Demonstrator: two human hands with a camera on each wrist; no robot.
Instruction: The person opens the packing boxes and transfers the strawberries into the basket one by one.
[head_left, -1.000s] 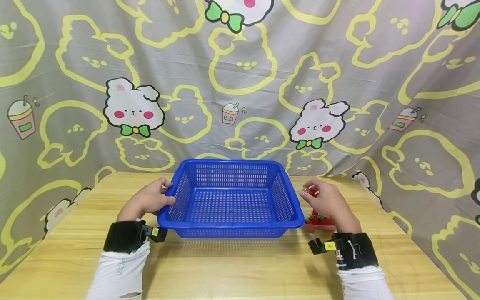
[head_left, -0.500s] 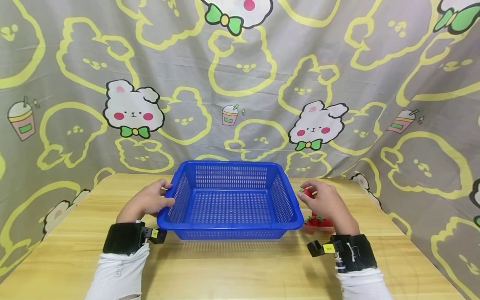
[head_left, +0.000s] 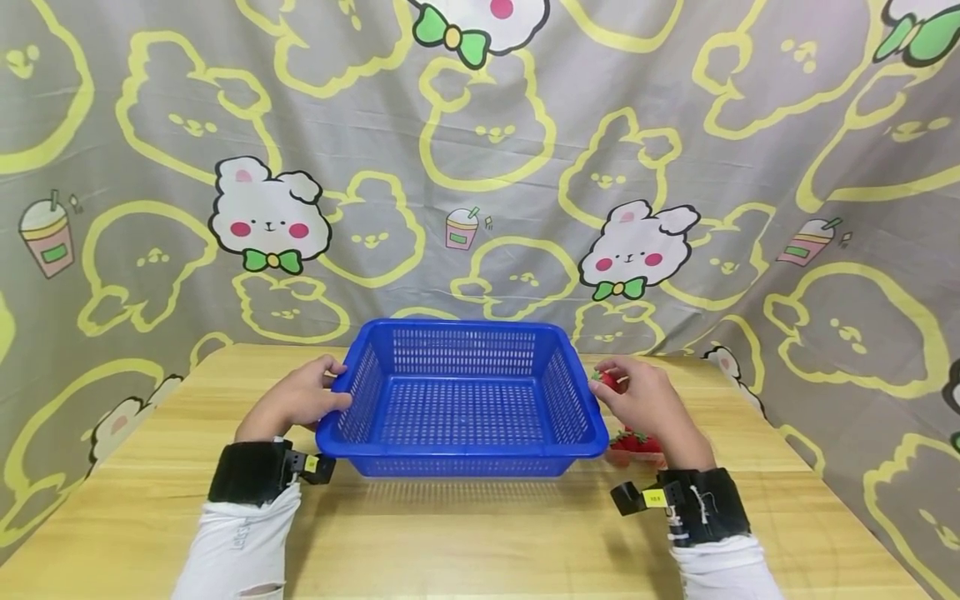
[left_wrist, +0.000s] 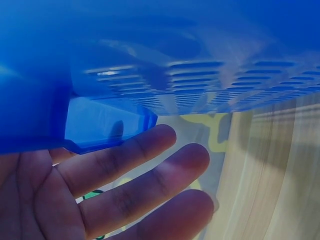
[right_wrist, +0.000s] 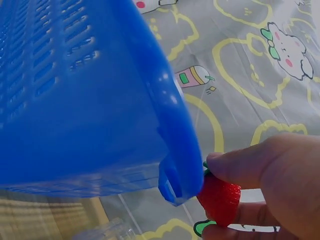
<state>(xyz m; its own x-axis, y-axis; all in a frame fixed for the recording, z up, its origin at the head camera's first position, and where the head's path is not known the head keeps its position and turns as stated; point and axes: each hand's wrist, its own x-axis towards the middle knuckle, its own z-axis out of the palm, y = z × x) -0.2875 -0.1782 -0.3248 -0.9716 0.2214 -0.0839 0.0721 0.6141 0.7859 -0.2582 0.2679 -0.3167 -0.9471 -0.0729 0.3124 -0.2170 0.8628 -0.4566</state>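
A blue perforated plastic basket [head_left: 465, 451] stands on the table, its slotted floor bare. At its left rim my left hand [head_left: 300, 396] holds on, thumb on top and the other fingers [left_wrist: 165, 175] stretched below the rim in the left wrist view. Just outside the right rim, my right hand [head_left: 645, 404] pinches a red strawberry [right_wrist: 220, 200] with a green top between thumb and fingers. In the right wrist view the strawberry is right beside the rim; whether they touch I cannot tell. Several more strawberries [head_left: 636, 440] lie below the right hand, partly hidden by it.
Those strawberries sit in a clear plastic box [head_left: 637, 458], close to the basket's right side. The wooden table [head_left: 465, 542] reaches back to a grey curtain [head_left: 375, 125] with yellow bear outlines and white rabbit heads.
My right hand has moved slightly left with the strawberry, closer to the basket's right rim. The left hand and the basket stay where they were.
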